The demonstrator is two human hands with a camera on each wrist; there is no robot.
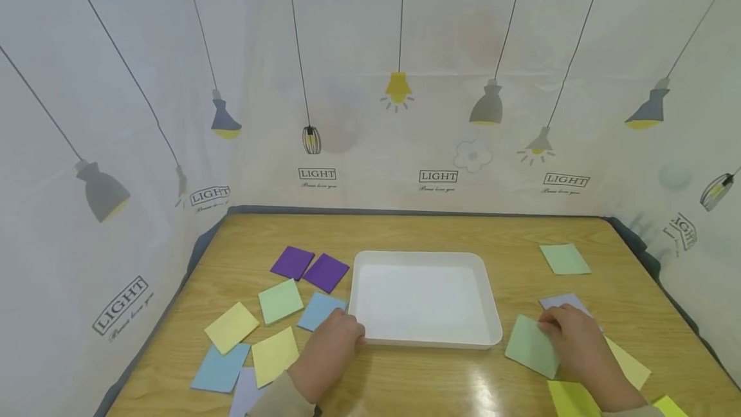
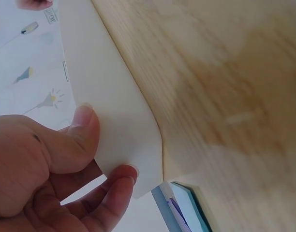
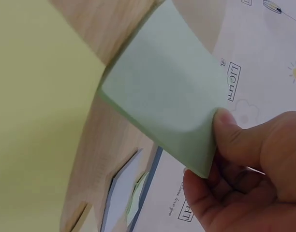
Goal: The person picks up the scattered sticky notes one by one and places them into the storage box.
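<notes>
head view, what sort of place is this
Probably a small indoor tabletop workspace, screened off: lamp-print sheeting hangs behind and on both sides of a wood-grain table, where a white tray sits among coloured paper squares.

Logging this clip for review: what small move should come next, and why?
Probably carry the green pad leftward over the white tray: the right hand pinches it by a corner beside the tray, while the left hand grips the tray's near left corner.
</notes>
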